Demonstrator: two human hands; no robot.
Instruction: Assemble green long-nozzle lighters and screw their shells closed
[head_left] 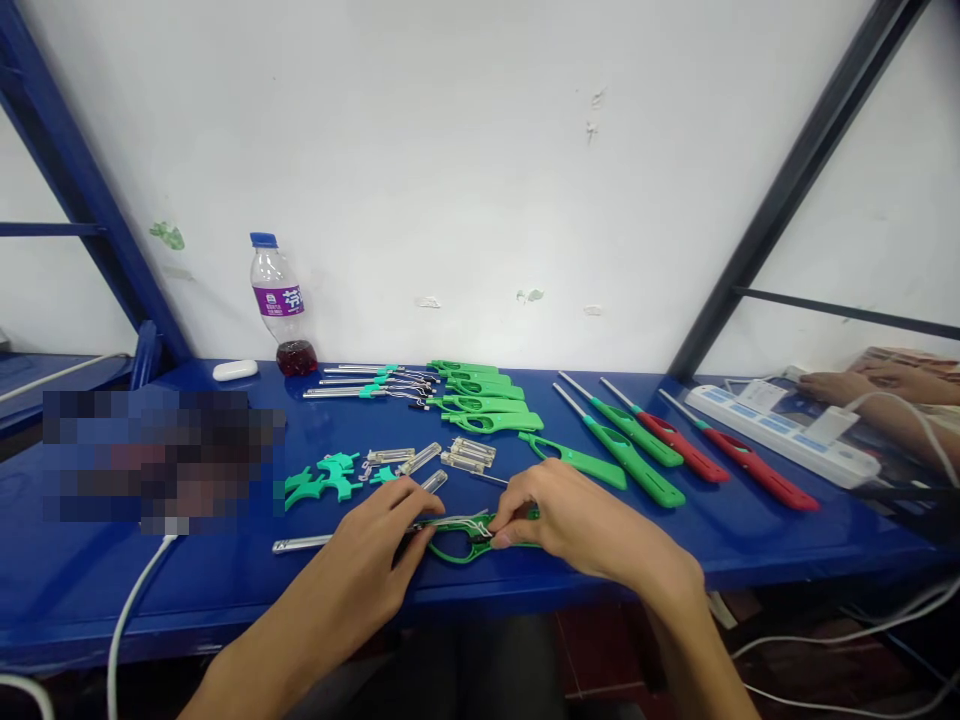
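Note:
A green lighter shell (pixel 466 546) with a metal tube (pixel 300 543) sticking out to the left lies near the front edge of the blue table (pixel 225 580). My left hand (pixel 382 545) rests on it, fingers pressed down on the tube end. My right hand (pixel 559 515) pinches the wires and small parts inside the shell. Just behind my hands lie green trigger pieces (pixel 322 478) and clear gas tanks (pixel 466 453).
Further back lie several half-built green lighters with metal tubes (pixel 420 390). Finished green and red lighters (pixel 660 450) lie to the right. A drink bottle (pixel 279 305) and a white case (pixel 235 370) stand by the wall. A power strip (pixel 780 435) and another person's hands (pixel 862 385) are at far right.

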